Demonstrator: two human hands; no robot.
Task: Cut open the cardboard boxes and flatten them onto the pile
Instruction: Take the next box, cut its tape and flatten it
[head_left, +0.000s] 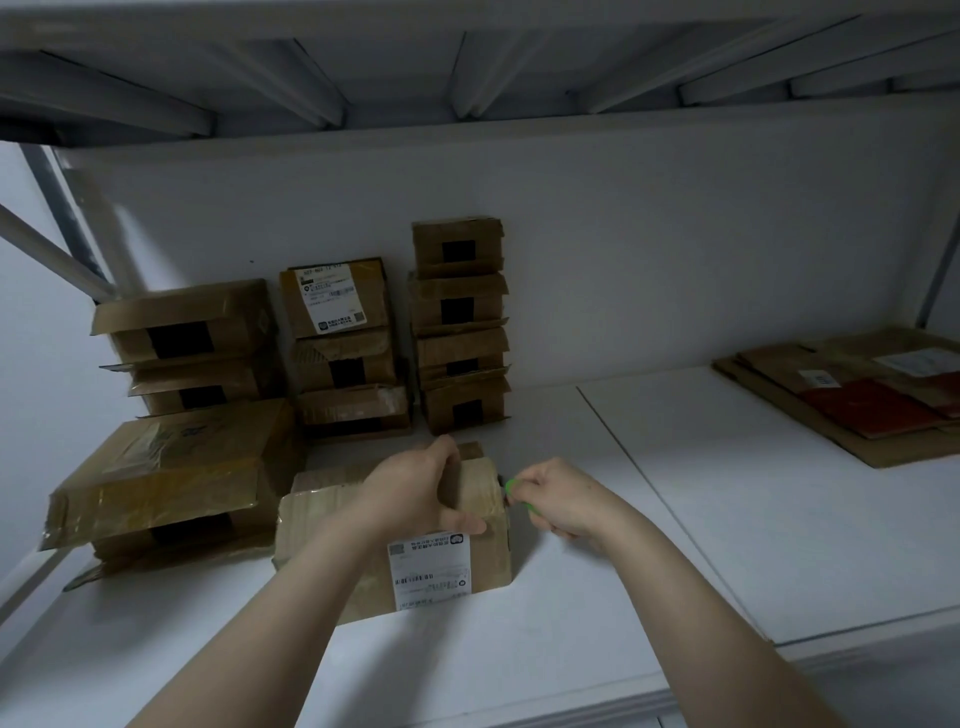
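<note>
While the left hand (415, 493) curls over the top of the cardboard box (306, 525) on the white shelf (727, 519), the right hand (561, 499) pinches a green cutter (511, 488) against the box's right edge; the flattened pile (857, 410) lies well apart, rightward.

A big white lower shelf (727, 493) fills the middle. It is made of two flat boards, and a thin dark line (622, 447) runs where they meet. Its front edge (519, 699) is a pale strip. Behind it stands a plain white back wall (649, 234). Above is an upper shelf (395, 31), seen from below, with long grey ribs (322, 83) running across its underside. A grey post (57, 208) stands at the left, and a slanted bar (52, 254) crosses beside it. Another thin post (940, 260) stands at the far right. The light is dim and greyish. The top of the wall sits in shadow under the upper shelf.
</note>
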